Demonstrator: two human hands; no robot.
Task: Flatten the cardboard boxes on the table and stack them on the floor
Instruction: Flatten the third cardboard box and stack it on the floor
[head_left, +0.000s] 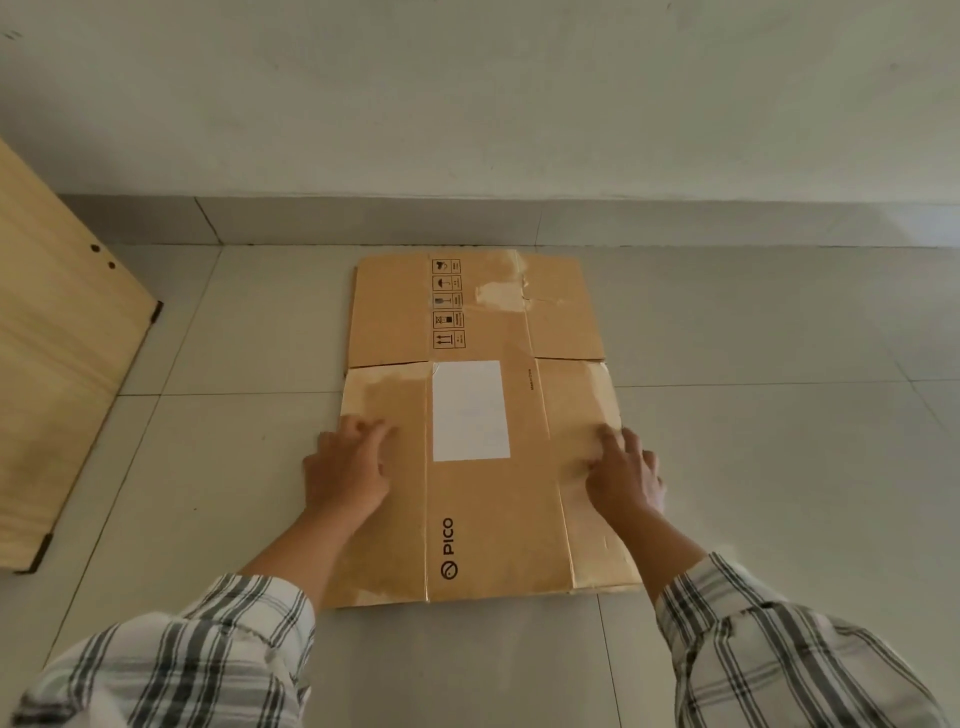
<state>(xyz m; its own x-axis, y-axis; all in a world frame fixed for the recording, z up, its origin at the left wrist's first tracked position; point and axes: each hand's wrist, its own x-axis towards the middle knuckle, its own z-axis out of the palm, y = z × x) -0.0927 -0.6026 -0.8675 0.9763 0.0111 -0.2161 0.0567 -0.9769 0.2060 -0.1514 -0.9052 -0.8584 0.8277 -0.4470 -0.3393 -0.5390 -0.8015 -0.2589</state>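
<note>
Both plaid sleeves (218, 654) reach down to the flattened cardboard box (488, 519) lying flat on the tiled floor (208, 467), left hand (345, 470) on its left flap and right hand (623, 475) on the right one, fingers loosely curled and pressing down, not gripping anything. Between the fingertips there's a white label (470, 410), past them the handling symbols (448, 304) and torn tape, then the wall (467, 104). Wooden table panel (57, 353) is way off left of the left fingers.
</note>
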